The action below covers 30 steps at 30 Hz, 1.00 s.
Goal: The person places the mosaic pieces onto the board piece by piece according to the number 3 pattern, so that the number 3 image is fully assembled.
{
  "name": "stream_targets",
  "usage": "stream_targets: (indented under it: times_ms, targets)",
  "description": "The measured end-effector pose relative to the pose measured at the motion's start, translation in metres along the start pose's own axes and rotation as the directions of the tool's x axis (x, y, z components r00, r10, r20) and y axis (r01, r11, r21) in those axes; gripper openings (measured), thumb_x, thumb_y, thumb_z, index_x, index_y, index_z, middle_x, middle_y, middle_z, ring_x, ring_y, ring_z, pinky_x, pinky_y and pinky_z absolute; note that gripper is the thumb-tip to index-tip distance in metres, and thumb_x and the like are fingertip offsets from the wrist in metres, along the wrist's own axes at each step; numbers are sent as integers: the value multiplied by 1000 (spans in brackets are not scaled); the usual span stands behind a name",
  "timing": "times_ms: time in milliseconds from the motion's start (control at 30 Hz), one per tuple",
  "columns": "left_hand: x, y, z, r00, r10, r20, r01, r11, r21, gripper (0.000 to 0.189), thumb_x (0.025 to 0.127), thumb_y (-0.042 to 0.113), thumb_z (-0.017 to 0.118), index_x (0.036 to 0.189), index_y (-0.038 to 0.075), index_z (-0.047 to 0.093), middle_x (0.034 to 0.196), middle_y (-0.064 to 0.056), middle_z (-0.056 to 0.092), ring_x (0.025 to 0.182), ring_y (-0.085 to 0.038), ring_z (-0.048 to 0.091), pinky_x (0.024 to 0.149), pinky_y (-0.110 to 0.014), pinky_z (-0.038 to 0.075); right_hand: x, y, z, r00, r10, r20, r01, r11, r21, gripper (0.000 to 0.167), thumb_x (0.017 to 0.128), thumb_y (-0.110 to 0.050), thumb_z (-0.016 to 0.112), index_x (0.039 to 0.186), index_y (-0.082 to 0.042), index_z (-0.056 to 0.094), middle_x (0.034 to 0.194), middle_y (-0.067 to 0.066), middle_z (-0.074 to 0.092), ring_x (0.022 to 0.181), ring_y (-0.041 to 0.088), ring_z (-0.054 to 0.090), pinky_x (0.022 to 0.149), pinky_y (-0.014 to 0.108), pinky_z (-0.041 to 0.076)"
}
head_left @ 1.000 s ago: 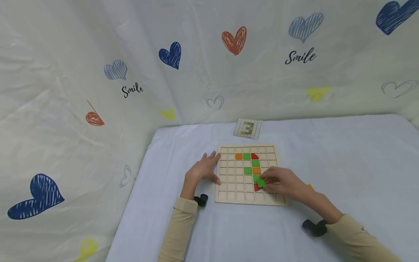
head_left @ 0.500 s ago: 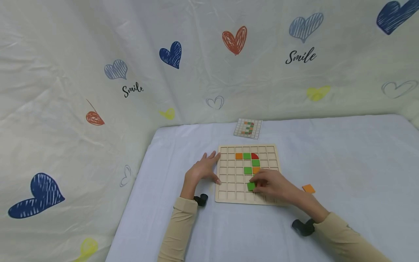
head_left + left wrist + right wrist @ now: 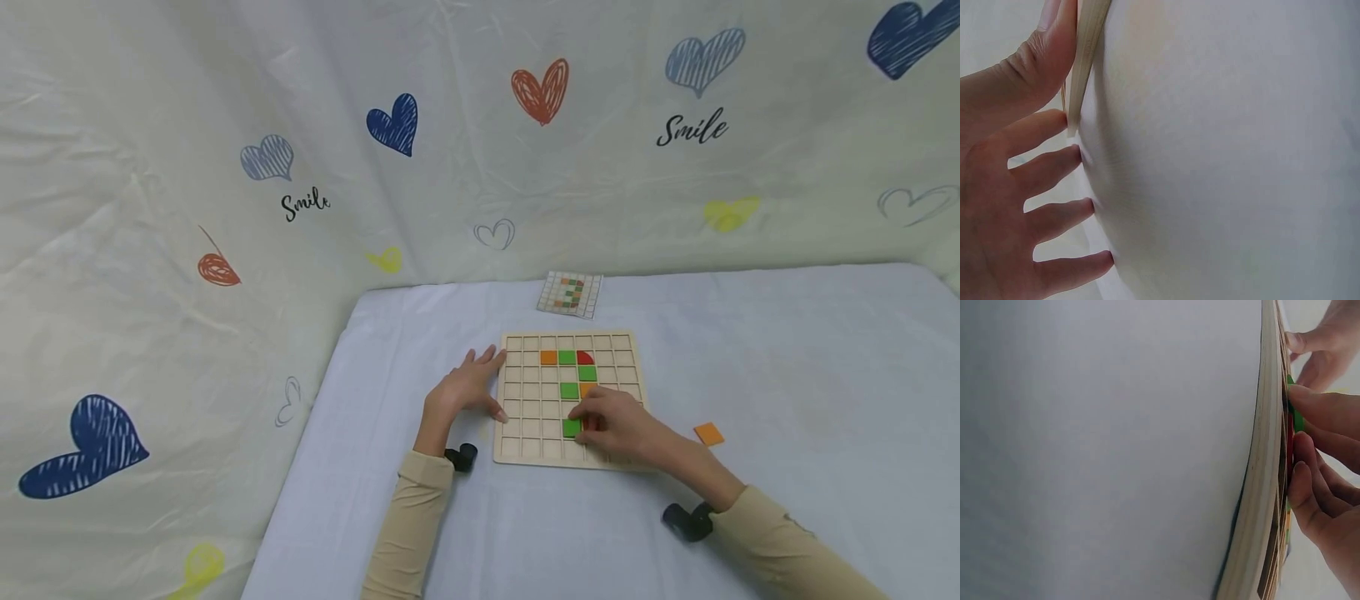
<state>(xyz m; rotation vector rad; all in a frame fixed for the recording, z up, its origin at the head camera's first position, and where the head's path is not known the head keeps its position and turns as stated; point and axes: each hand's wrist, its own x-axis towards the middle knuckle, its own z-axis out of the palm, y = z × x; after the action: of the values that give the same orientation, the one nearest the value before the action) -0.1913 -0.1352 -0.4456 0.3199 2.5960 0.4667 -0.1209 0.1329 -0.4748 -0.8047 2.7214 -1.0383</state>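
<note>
My right hand (image 3: 611,423) pinches a square green tile (image 3: 572,428) between thumb and forefinger, low on the wooden grid board (image 3: 521,450). In the right wrist view the green tile (image 3: 1298,419) looks slightly tilted against the board, beside a red piece (image 3: 1290,440). My left hand (image 3: 467,387) rests at the board's left edge with fingers spread. Its thumb (image 3: 1054,50) touches the board's side in the left wrist view. Further up the grid lie orange (image 3: 549,357) and green (image 3: 567,357) squares and a red quarter-round (image 3: 585,357). My right hand hides part of the lower cells.
Behind the board lies a pattern card (image 3: 570,294) with coloured squares on a grid. A loose orange tile (image 3: 708,434) sits on the white cloth (image 3: 810,375) to the right. A printed curtain (image 3: 450,183) rises behind the table.
My right hand has shifted left with the green tile, from over the right column to the cell left of the lower red piece. My left hand has stayed in place.
</note>
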Motion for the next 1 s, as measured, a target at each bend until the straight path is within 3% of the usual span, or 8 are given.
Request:
stream_targets:
  times_ms: [300, 600, 767, 1000]
  targets:
    - [1, 2, 1, 1000, 8, 1, -8, 1000, 0, 115, 73, 30, 94, 165, 20, 26, 173, -2, 15, 161, -35, 6, 124, -64, 19, 0, 0, -1, 1000, -4, 6, 4, 999, -41, 25, 79, -8, 88, 102, -7, 78, 86, -5, 58, 74, 6, 48, 62, 20, 45]
    - [1, 6, 0, 1000, 2, -4, -2, 1000, 4, 115, 73, 30, 94, 165, 20, 27, 173, -2, 15, 161, -36, 6, 123, -66, 20, -8, 5, -16, 993, -117, -24, 116, 993, -36, 27, 80, -3, 86, 105, -4, 76, 95, 1, 69, 78, 6, 56, 68, 20, 53]
    - [1, 6, -1, 1000, 6, 4, -6, 1000, 8, 114, 73, 29, 94, 165, 19, 26, 173, -2, 15, 161, -36, 6, 124, -65, 21, -21, 12, -28, 987, -141, -81, 138, 990, -41, 24, 80, 4, 82, 102, -5, 77, 92, -1, 69, 75, 4, 55, 64, 21, 51]
    - [-3, 2, -2, 1000, 20, 13, -20, 1000, -10, 114, 73, 27, 94, 165, 18, 27, 173, -4, 15, 161, -36, 6, 125, -62, 20, -41, 24, -44, 990, -88, -114, 78, 993, -86, 26, 78, 7, 81, 100, -7, 78, 91, -3, 69, 74, 6, 56, 60, 20, 49]
